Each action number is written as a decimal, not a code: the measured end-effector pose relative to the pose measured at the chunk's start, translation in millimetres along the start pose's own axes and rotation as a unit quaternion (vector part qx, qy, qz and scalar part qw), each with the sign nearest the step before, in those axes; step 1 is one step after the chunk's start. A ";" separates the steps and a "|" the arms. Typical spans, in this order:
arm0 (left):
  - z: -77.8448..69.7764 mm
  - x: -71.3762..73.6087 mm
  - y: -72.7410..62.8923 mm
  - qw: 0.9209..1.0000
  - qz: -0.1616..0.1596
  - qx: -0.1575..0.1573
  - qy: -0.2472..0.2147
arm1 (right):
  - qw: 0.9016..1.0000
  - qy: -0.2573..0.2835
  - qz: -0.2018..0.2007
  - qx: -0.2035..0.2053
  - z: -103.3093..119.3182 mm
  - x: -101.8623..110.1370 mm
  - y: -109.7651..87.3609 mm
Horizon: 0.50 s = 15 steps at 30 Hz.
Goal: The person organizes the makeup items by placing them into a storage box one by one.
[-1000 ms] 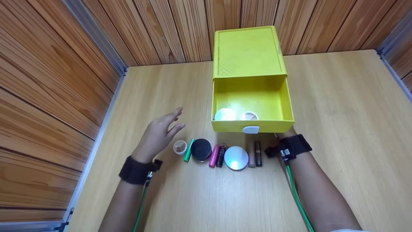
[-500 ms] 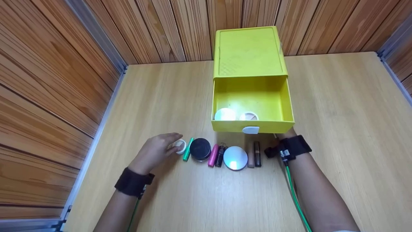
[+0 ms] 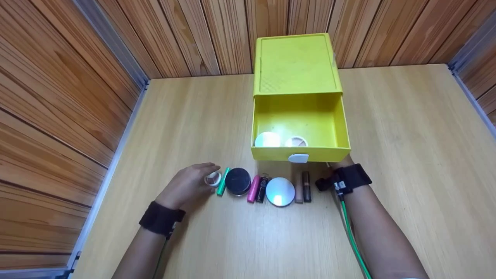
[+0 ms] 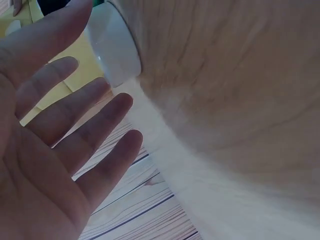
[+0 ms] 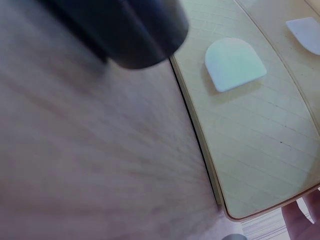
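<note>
My left hand [image 3: 190, 182] reaches around a small round white makeup pot [image 3: 213, 179] at the left end of a row of cosmetics. Its thumb and fingers lie either side of the pot. In the left wrist view, the fingers [image 4: 95, 115] look fairly straight, with the pot [image 4: 117, 45] close by the thumb and fingertips. At the right, my right hand [image 3: 344, 161] is mostly hidden by the pulled-out yellow drawer [image 3: 325, 154]. In the right wrist view its fingers [image 5: 295, 222] lie at the drawer's side edge. Inside the drawer are a white disc [image 3: 267, 139] and a round pot [image 3: 297, 142].
Right of the white pot lie a green tube [image 3: 223, 181], black-lidded jar [image 3: 238, 181], pink tube [image 3: 253, 189], black tube [image 3: 262, 189], silvery round compact [image 3: 280, 191] and two slim tubes [image 3: 306, 186]. The yellow drawer box [image 3: 296, 64] stands behind, near the wooden wall [image 3: 217, 35].
My left hand has come down and toward me to the white pot, its thumb now lower beside it. My right hand has stayed by the drawer. The view has shifted slightly.
</note>
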State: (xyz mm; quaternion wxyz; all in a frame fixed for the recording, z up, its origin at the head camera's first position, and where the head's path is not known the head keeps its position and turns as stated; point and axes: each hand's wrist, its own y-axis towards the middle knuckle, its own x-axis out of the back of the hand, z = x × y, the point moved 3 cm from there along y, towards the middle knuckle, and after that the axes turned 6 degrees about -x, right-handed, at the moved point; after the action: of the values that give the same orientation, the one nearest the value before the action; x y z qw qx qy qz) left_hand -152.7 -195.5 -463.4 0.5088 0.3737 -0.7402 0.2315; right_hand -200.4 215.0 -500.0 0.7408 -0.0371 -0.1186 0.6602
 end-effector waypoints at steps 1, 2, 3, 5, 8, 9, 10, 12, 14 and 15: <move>0.2 -0.5 -0.2 1.000 0.001 0.001 -0.001 | 1.000 -0.009 -0.001 0.000 -0.3 0.0 -0.4; 0.3 -0.9 -0.3 1.000 0.001 0.002 -0.002 | 1.000 -0.013 -0.003 -0.001 -0.8 0.0 -0.7; 0.3 -1.3 -0.3 1.000 0.002 0.003 0.000 | 1.000 -0.015 -0.002 -0.001 -0.9 -0.3 -1.1; 0.0 -2.0 -0.4 1.000 0.002 0.002 -0.002 | 1.000 -0.001 0.002 -0.003 -1.2 -1.2 -1.5; -0.1 -3.0 -0.1 1.000 0.006 0.011 -0.007 | 1.000 0.015 0.004 -0.003 -1.4 -2.6 -1.9; -0.3 -3.3 0.0 1.000 0.007 0.015 -0.011 | 1.000 0.016 0.005 0.000 -1.4 -3.1 -1.7; -0.3 -3.7 0.2 1.000 0.009 0.019 -0.016 | 1.000 0.016 0.004 0.003 -1.5 -3.5 -1.4; 0.0 -4.2 0.6 0.999 0.013 0.027 -0.018 | 1.000 0.021 0.005 0.011 -0.9 -4.7 -0.8; 0.0 -4.0 0.8 0.999 0.012 0.027 -0.023 | 1.000 0.018 0.005 0.021 -0.3 -5.6 0.6; -0.1 -3.5 0.8 0.999 0.009 0.024 -0.025 | 1.000 0.018 0.006 0.025 0.1 -5.7 1.2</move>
State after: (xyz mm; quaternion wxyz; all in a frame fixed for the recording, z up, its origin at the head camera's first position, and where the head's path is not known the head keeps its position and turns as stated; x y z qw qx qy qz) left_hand -152.5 -193.8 -466.6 0.4787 0.3848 -0.7502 0.2448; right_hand -202.1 209.5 -500.9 0.7396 -0.0307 -0.0886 0.6664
